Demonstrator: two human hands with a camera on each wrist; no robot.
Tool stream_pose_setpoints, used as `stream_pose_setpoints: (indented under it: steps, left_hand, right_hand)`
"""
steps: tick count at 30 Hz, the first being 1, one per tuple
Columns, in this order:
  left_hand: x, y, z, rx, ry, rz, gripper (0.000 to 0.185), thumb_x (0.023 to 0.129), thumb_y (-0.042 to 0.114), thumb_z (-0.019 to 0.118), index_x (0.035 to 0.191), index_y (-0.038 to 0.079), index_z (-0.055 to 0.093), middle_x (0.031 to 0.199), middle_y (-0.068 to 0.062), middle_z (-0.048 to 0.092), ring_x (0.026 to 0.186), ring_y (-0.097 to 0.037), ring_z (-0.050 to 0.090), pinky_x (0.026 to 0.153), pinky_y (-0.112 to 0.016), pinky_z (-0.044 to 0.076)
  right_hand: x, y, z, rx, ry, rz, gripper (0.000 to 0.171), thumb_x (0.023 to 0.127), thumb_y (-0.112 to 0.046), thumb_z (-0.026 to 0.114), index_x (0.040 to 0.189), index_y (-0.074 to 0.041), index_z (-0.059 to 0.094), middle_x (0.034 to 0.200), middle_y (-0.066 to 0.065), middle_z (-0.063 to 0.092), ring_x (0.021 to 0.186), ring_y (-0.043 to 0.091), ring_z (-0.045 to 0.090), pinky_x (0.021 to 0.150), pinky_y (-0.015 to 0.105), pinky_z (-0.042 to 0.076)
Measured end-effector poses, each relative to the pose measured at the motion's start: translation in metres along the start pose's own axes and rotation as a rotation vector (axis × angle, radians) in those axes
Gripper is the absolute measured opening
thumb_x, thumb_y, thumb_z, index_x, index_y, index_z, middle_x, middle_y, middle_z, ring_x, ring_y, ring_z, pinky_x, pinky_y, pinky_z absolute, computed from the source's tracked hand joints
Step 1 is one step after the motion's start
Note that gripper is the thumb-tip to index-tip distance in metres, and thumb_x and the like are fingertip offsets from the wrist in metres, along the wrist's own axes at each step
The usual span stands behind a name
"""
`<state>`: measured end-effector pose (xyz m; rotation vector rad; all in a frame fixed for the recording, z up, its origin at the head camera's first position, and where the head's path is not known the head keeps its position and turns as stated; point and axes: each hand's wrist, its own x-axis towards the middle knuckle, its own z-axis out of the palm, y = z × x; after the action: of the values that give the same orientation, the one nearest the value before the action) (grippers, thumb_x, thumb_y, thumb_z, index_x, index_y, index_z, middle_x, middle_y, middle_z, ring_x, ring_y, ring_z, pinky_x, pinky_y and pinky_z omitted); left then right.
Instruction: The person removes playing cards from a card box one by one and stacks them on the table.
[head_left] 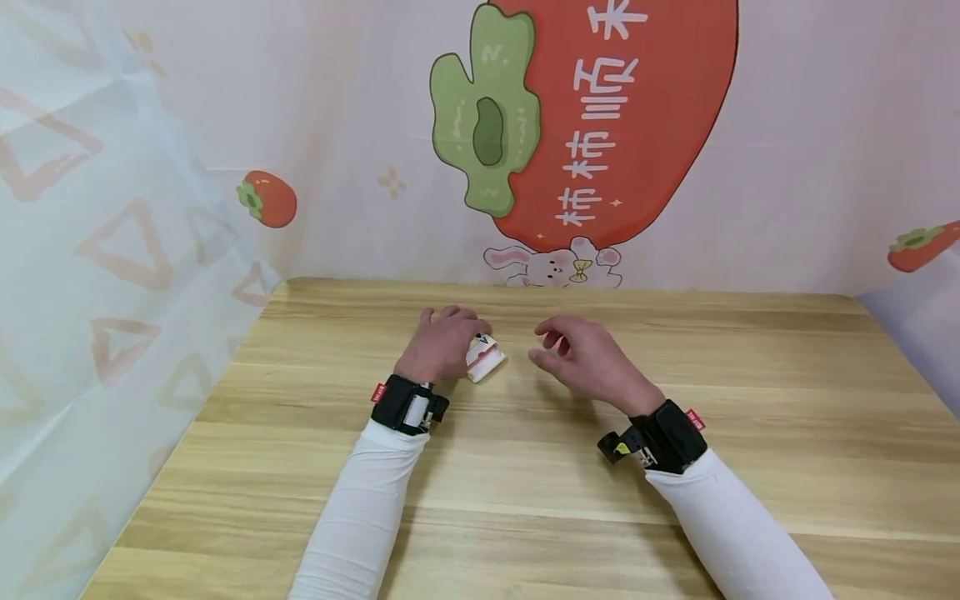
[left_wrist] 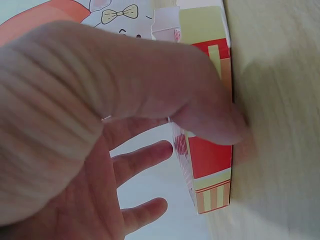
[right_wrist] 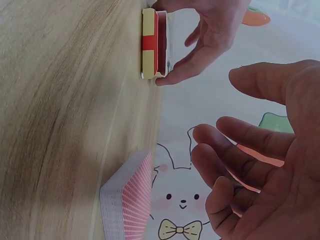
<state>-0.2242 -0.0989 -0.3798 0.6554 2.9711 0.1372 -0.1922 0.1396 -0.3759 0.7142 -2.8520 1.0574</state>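
A small red and cream card box [head_left: 484, 358] stands on edge on the wooden table [head_left: 525, 500]. My left hand [head_left: 442, 342] grips it, the thumb [left_wrist: 200, 100] pressed against the box [left_wrist: 212, 155]. In the right wrist view the box [right_wrist: 150, 42] sits between that hand's thumb and fingers. A deck of cards with pink patterned backs [right_wrist: 127, 200] lies flat on the table to the right. My right hand [head_left: 581, 358] hovers just above the deck [head_left: 556, 340], its fingers [right_wrist: 235, 145] loosely curled and holding nothing.
A wall with a large persimmon and rabbit picture [head_left: 555, 267] stands right behind the table's far edge. A printed curtain [head_left: 112, 250] hangs along the left side. Bare wood stretches in front of both arms.
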Motion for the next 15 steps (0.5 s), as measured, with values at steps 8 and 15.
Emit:
stream_pose_setpoints:
  steps: [8,15]
  left_hand:
    - [-0.001,0.004,-0.010,-0.035,0.068,-0.006,0.069,0.072,0.027,0.091,0.135,0.019,0.065,0.130,-0.008,0.060,0.125,-0.031,0.051,0.112,-0.060,0.030]
    - [-0.009,0.019,-0.029,-0.175,0.200,0.101,0.069,0.073,0.028,0.088,0.136,0.017,0.062,0.119,-0.010,0.051,0.104,-0.026,0.051,0.089,-0.043,0.049]
  right_hand:
    - [-0.001,0.000,-0.005,0.053,0.019,0.030,0.038,0.093,-0.026,0.074,0.122,-0.003,0.067,0.100,0.004,0.068,0.087,0.020,0.060,0.073,0.034,0.051]
    - [0.000,-0.006,-0.008,0.481,-0.041,0.206,0.051,0.096,-0.034,0.070,0.131,0.001,0.058,0.112,0.015,0.068,0.098,0.034,0.067,0.082,0.043,0.058]
